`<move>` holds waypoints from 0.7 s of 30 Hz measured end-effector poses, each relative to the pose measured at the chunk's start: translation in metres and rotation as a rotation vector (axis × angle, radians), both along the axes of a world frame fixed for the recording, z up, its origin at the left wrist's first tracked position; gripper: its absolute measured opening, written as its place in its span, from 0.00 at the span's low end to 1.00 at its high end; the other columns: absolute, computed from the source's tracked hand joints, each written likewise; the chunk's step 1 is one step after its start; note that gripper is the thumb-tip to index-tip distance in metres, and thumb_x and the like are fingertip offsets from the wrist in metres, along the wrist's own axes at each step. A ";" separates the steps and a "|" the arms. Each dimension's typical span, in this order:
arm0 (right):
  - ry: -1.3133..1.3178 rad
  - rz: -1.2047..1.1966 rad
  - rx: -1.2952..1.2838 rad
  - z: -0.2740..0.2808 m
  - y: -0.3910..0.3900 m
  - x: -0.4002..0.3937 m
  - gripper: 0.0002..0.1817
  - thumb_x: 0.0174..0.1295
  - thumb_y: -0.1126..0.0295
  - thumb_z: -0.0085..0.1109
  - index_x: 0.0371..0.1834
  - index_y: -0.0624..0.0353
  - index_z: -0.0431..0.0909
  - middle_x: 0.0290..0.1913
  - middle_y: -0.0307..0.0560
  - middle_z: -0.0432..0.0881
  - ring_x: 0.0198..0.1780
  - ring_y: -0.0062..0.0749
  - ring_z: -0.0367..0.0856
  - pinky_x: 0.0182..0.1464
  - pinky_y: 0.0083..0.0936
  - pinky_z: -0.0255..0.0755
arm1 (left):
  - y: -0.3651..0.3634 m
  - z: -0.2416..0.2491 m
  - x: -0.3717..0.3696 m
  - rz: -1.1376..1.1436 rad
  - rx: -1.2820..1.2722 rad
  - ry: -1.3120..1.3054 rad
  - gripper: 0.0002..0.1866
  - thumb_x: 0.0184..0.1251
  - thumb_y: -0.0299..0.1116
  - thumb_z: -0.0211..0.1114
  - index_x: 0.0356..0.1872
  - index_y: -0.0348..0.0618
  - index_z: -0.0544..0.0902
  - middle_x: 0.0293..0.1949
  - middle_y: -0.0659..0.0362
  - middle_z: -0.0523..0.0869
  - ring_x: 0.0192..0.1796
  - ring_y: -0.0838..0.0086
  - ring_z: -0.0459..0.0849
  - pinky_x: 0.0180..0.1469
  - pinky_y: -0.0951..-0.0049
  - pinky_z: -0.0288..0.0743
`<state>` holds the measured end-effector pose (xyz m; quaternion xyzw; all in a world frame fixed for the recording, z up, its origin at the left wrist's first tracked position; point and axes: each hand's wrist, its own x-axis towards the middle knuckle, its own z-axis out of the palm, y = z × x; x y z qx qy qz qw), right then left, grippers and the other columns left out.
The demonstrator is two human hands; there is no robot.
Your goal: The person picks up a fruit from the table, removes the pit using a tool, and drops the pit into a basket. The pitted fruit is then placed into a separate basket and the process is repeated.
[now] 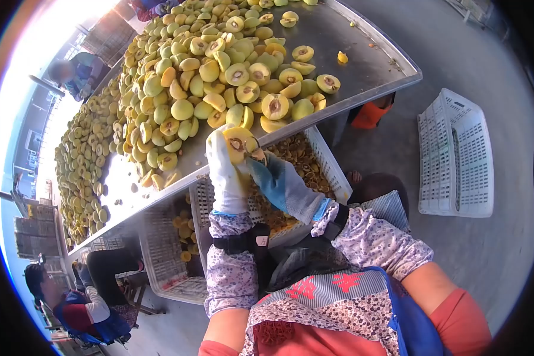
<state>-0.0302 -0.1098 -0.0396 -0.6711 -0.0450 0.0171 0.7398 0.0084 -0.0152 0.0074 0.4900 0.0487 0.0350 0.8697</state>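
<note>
In a white glove, my left hand (225, 172) grips a halved yellow peach (236, 144) with its cut face up and its brown pit hollow showing. My right hand (286, 185), in a grey and blue glove, is closed around a small curved metal pitting tool (258, 155). Its tip meets the right side of the peach half; the handle is hidden in the fingers. Both hands are just off the near edge of a metal table (362, 71). A large heap of peach halves (184, 110) lies on that table, close beyond my hands.
Below my hands, a white crate (329, 159) holds brownish scraps (296, 160). Another crate (165, 249) under the table contains peach halves. A white perforated crate (457, 154) stands on the floor at right. One person (89, 302) sits at lower left; another (80, 74) works across the table.
</note>
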 end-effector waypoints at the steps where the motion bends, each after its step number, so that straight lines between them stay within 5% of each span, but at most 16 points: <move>1: 0.014 0.018 0.018 -0.002 0.002 0.000 0.19 0.75 0.56 0.55 0.50 0.64 0.79 0.36 0.56 0.87 0.36 0.26 0.82 0.41 0.32 0.76 | -0.005 0.004 -0.002 0.032 -0.088 0.039 0.24 0.77 0.51 0.55 0.58 0.39 0.76 0.47 0.50 0.83 0.47 0.61 0.85 0.52 0.65 0.81; 5: 0.023 0.007 -0.081 -0.007 0.002 0.000 0.21 0.74 0.54 0.54 0.51 0.63 0.78 0.35 0.60 0.86 0.37 0.39 0.87 0.41 0.36 0.77 | 0.000 0.005 0.000 0.048 -0.089 0.068 0.30 0.79 0.60 0.47 0.57 0.40 0.76 0.45 0.51 0.83 0.43 0.61 0.85 0.47 0.63 0.82; 7: 0.007 -0.019 -0.323 0.005 -0.001 0.000 0.22 0.73 0.52 0.55 0.49 0.63 0.79 0.34 0.64 0.86 0.40 0.58 0.87 0.39 0.41 0.78 | 0.010 0.000 0.002 0.003 -0.080 0.076 0.31 0.79 0.61 0.46 0.56 0.40 0.76 0.45 0.51 0.84 0.42 0.62 0.85 0.45 0.64 0.82; 10: -0.035 -0.004 -0.303 0.009 0.000 -0.001 0.23 0.72 0.50 0.56 0.47 0.64 0.78 0.34 0.67 0.85 0.44 0.66 0.83 0.39 0.44 0.78 | 0.008 0.007 -0.001 -0.020 -0.026 0.120 0.31 0.80 0.61 0.43 0.55 0.40 0.77 0.45 0.51 0.84 0.40 0.63 0.85 0.43 0.65 0.82; 21: 0.055 0.043 -0.165 0.011 0.001 -0.002 0.27 0.73 0.49 0.54 0.48 0.69 0.80 0.37 0.66 0.86 0.45 0.56 0.87 0.45 0.39 0.78 | -0.006 0.007 -0.007 0.013 -0.028 0.102 0.27 0.81 0.56 0.45 0.51 0.39 0.78 0.47 0.52 0.83 0.47 0.63 0.84 0.53 0.62 0.83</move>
